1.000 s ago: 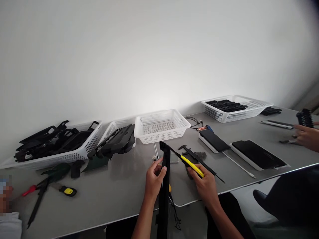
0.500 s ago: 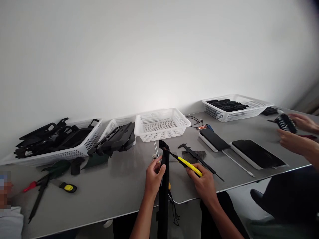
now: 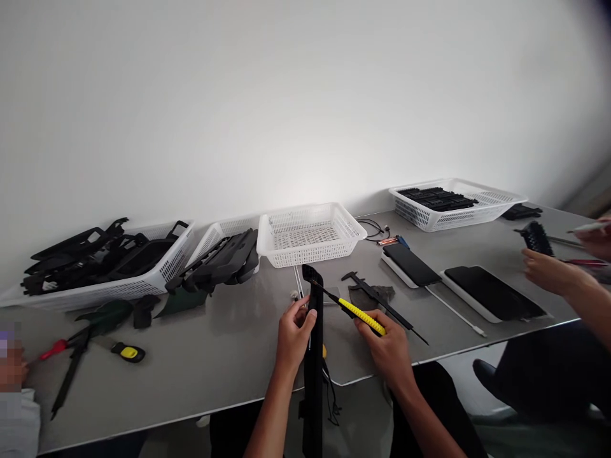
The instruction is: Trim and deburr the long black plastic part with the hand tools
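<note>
My left hand (image 3: 293, 334) is closed around a long black plastic part (image 3: 314, 375), which stands up over the table's front edge. The thumb lies along the near face of the part, just below its top end. In my right hand (image 3: 387, 343) is a thin craft knife (image 3: 361, 315) with a ribbed yellow handle. Its dark, narrow tip touches or nearly touches the top of the black part; I cannot tell which. Behind my right hand a dark caliper (image 3: 370, 292) lies over a grey rag (image 3: 389, 294).
White baskets (image 3: 312, 261) line the wall; left ones hold black parts, as does the far right one (image 3: 434, 226). Two black-topped white devices (image 3: 413, 266) lie right. A co-worker's hands (image 3: 554, 273) hold a black part and a white tool. A yellow-black handled tool (image 3: 128, 352) lies left.
My hands keep nearly the same pose, with the knife tip still at the part's top. On the right, one co-worker's hand has left the black part and now holds a white tool.
</note>
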A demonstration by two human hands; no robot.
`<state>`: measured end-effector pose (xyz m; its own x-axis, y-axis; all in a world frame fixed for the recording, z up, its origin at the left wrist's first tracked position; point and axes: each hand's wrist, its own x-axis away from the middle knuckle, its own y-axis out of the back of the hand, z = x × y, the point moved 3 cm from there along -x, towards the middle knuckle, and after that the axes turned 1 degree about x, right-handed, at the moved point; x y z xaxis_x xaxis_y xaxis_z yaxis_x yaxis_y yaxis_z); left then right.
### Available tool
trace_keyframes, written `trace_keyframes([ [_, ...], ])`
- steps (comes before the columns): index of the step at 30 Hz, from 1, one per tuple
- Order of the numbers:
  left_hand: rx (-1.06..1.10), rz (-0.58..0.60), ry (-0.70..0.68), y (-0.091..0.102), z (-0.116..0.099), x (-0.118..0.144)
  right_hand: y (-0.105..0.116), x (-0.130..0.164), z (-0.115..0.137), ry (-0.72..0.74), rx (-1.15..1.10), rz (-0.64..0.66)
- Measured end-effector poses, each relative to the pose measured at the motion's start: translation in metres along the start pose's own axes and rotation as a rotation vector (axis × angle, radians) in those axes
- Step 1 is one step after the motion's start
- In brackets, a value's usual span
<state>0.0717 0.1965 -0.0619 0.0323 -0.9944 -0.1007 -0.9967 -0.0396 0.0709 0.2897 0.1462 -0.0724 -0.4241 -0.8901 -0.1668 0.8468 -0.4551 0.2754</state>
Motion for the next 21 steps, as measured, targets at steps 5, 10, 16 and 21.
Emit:
trace_keyframes([
  [5,-0.005,-0.020,-0.007,0.0014,-0.0017,0.0002,-0.0007,-0.0011,-0.0032,-0.042,-0.026,-0.023],
  [10,0.027,-0.033,0.029,0.0026,0.0002,-0.0007,-0.0031,-0.0006,-0.0023,-0.016,0.036,0.002],
  [16,0.045,-0.038,0.040,0.0028,0.0035,-0.0026,-0.0035,-0.0010,-0.0012,-0.014,0.046,-0.002],
  [21,0.019,-0.082,0.024,0.0060,0.0080,-0.0038,-0.0050,0.0013,0.0056,0.034,0.042,0.019],
])
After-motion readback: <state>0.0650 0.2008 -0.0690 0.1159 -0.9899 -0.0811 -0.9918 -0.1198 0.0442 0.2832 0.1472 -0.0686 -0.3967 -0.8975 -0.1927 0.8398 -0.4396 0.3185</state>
